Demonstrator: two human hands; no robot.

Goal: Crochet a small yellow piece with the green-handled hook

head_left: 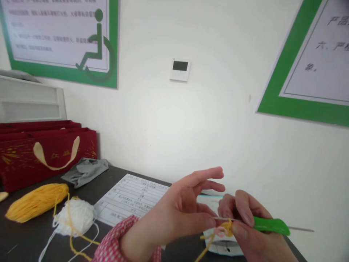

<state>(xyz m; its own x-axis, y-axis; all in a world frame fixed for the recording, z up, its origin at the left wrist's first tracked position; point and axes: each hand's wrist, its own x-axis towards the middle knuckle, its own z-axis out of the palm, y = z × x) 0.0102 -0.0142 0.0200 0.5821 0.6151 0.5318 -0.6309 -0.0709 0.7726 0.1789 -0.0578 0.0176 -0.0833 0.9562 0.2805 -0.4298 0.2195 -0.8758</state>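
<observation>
In my right hand is a crochet hook with a green handle, its thin metal shaft pointing left. My left hand pinches with thumb and forefinger at the hook's tip and the edge of a small yellow crochet piece, its other fingers stretched out. My right thumb also presses on this piece. A small pink loop sits at its left side. Yellow yarn hangs down from the work. Exactly how the hook passes through the stitches is too small to tell.
A yellow yarn skein and a white yarn ball lie on the dark table at left. Behind them are a grey cloth and red gift bags. A printed sheet lies mid-table; a white item is beneath my hands.
</observation>
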